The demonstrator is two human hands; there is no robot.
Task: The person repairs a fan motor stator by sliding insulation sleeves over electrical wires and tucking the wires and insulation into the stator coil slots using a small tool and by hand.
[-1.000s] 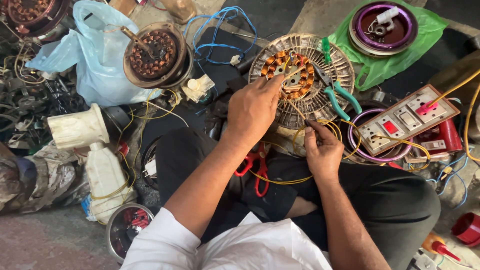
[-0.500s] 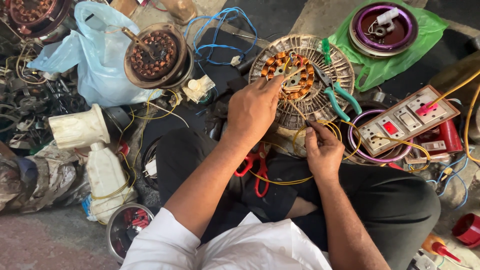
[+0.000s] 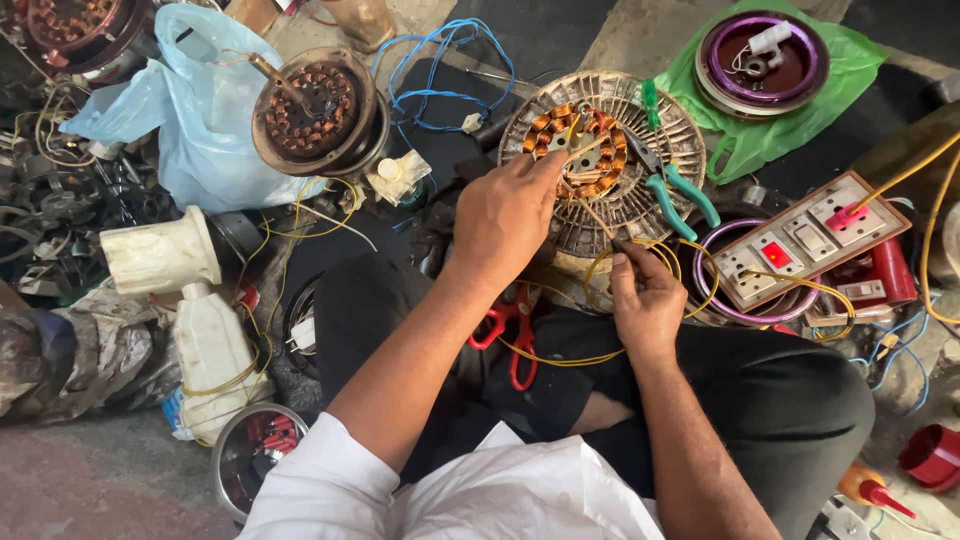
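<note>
A round fan motor stator [image 3: 655, 195] with copper coils at its centre lies in front of my knees. My left hand [image 3: 505, 215] rests on its near left side, fingers pinching a thin wire [image 3: 583, 152] that runs over the coils. My right hand [image 3: 645, 300] sits at the stator's near edge, fingertips closed on a thin stick-like piece beside loops of yellow wire [image 3: 665, 250]. Green-handled pliers [image 3: 672, 195] lie on the stator's right part.
A switch and socket board [image 3: 810, 240] lies to the right, a purple motor cover on a green bag [image 3: 765, 60] behind it. Another copper-wound motor [image 3: 315, 110] rests on a blue bag at left. Red scissors [image 3: 510, 335] lie on my lap. White plastic parts [image 3: 165, 260] stand left.
My left hand has shifted slightly on the stator, its fingers now drawing the thin wire across the coils. My right hand stays at the near edge.
</note>
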